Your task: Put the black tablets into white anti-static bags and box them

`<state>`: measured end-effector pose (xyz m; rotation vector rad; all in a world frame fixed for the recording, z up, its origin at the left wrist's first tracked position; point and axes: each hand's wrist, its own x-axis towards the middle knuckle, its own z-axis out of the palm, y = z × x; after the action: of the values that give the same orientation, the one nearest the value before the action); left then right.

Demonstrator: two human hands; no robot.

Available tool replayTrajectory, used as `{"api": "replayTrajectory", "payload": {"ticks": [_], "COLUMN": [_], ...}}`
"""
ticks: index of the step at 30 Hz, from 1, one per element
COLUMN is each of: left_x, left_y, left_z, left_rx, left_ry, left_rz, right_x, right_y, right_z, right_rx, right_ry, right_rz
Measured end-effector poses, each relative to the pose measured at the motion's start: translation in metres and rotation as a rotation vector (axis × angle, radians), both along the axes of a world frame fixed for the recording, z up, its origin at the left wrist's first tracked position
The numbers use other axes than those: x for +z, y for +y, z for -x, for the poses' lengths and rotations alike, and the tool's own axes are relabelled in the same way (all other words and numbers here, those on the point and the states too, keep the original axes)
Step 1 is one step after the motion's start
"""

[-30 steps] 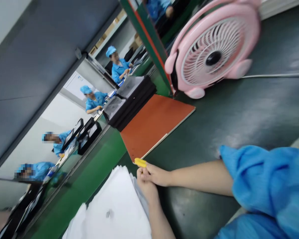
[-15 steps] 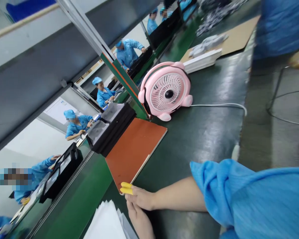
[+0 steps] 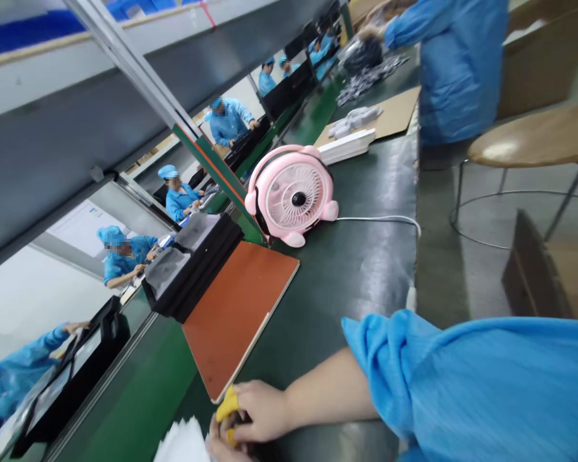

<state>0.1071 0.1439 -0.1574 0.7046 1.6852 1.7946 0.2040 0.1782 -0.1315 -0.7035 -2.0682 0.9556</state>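
Observation:
My right hand [image 3: 262, 410] reaches in from the blue sleeve on the right, its fingers bent and yellow finger cots [image 3: 228, 404] on its fingertips. It meets my left hand [image 3: 224, 449], which shows only in part at the bottom edge. The fingers of both hands are curled together, and whatever lies between them is hidden. Just left of them sits a stack of white sheets [image 3: 183, 443], cut off by the frame. Beyond the hands lies a reddish-brown board [image 3: 243, 308], its near corner close to my right fingertips.
A pink fan [image 3: 296, 199] stands on the dark green table [image 3: 361, 276], its white cable trailing right. Black trays [image 3: 197, 263] are stacked behind the board. Farther off are white strips [image 3: 349, 147] and cardboard. Co-workers in blue sit opposite; another person [image 3: 462, 70] stands near a stool [image 3: 534, 138].
My view has swung to the right, bringing the stool and a standing person into sight. My right hand's fingers, earlier stretched over the left hand, are now bent against it.

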Motion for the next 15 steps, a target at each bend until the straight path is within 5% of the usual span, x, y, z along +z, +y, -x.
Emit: {"api": "replayTrajectory", "payload": {"ticks": [6, 15], "left_x": [0.025, 0.022], "left_y": [-0.019, -0.028], "left_z": [-0.017, -0.013], "left_rx": [-0.063, -0.214], "left_ry": [-0.063, 0.158], "left_rz": [-0.048, -0.107], "right_x": [0.008, 0.002], "right_y": [-0.009, -0.008], "right_z": [-0.006, 0.003], "right_rx": [0.036, 0.053], "right_ry": [0.053, 0.273], "right_rz": [-0.022, 0.325]}}
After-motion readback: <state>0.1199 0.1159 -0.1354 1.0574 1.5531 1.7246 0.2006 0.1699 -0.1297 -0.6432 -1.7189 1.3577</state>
